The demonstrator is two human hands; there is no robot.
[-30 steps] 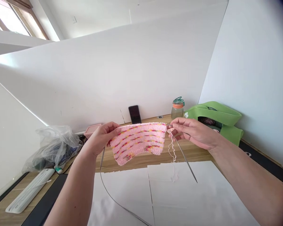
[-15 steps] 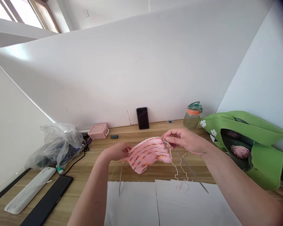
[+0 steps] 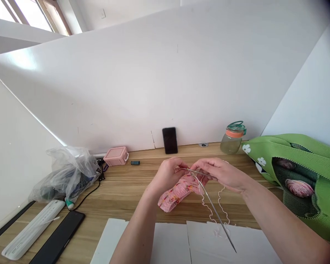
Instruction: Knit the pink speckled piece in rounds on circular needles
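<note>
A pink knitted piece [image 3: 176, 194] with red and yellow flecks hangs below my two hands, bunched and folded. My left hand [image 3: 172, 172] is closed around its upper edge, where stitches sit on a needle. Close beside it, my right hand [image 3: 213, 170] pinches a metal knitting needle [image 3: 199, 172] whose tip meets the stitches near my left fingers. Another long metal needle [image 3: 220, 218] slants down to the right from the work, its lower end over the white sheets. Crinkled pink yarn [image 3: 207, 207] trails down from the right side of the knitting.
Behind stand a phone [image 3: 169, 140], a glass jar [image 3: 232, 141] and a pink box [image 3: 116, 156]. A green bag [image 3: 297, 146] with a yarn ball [image 3: 299, 188] lies right. Left are a plastic bag [image 3: 68, 172], a power strip [image 3: 34, 231] and a black slab [image 3: 59, 238]. White sheets [image 3: 170, 244] lie in front.
My left hand has moved right, up against my right hand, and the knitting has gone from stretched out to bunched. The left-hand needle end no longer shows hanging down.
</note>
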